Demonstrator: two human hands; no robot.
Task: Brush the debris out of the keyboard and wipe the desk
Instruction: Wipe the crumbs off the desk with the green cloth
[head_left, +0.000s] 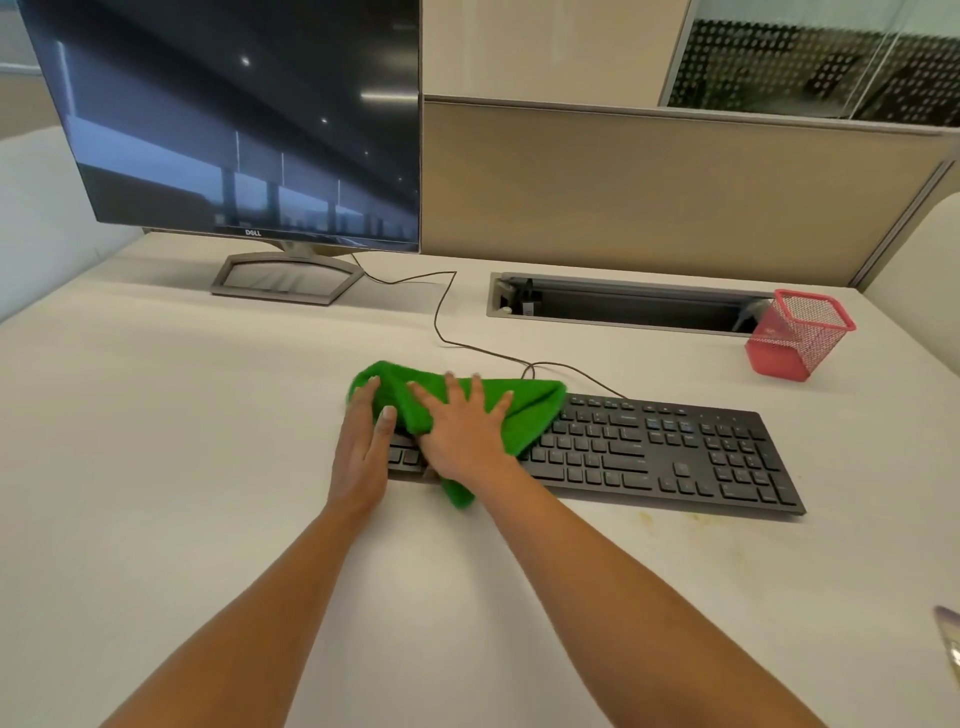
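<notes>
A black keyboard (654, 452) lies on the white desk (182, 415), right of centre. A green cloth (524, 410) covers the keyboard's left end. My right hand (462, 431) lies flat on the cloth with its fingers spread, pressing it onto the keys. My left hand (363, 447) rests at the keyboard's left edge, fingers straight, its fingertips touching the cloth's left side. Yellowish stains (670, 519) mark the desk just in front of the keyboard.
A monitor (234, 119) on a stand (285, 275) sits at the back left. The keyboard cable (441, 322) runs across the desk. A cable slot (623, 306) and a red mesh pen holder (800, 332) are at the back right. A partition wall (649, 192) stands behind.
</notes>
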